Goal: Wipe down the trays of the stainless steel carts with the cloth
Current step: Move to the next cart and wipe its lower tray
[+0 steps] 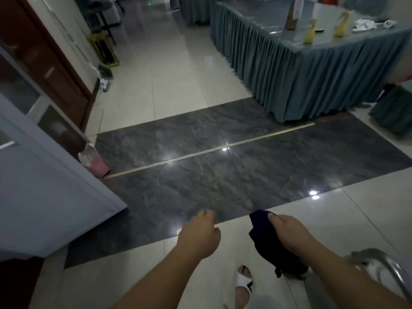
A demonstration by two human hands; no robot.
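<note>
- The floor (178, 90) spreads well beyond the fingers: pale glossy tiles, crossed by a wide band of dark grey marbled stone (223, 170) with a thin brass strip (200, 151) running along it.
- Far ahead and to the right of the fingers stands a long table (301, 70) skirted in pleated blue-green fabric, with yellow-topped items on it, too blurred to name.
- To the left of the fingers is a pale grey door (44, 197), a pink object (95, 165) at its foot.
- The cloth (269, 239) is dark navy, almost black, soft and bunched, hanging limp below the right hand (289, 233); the fingers curl round its upper part, thumb on top.
- A curved steel cart rail (388, 270) shows near the right forearm.
- The left hand (200, 235) is held over the floor, just beside the cloth, fingers loosely curled, holding nothing.
- Below both hands, a foot in a white sandal (244, 279).
</note>
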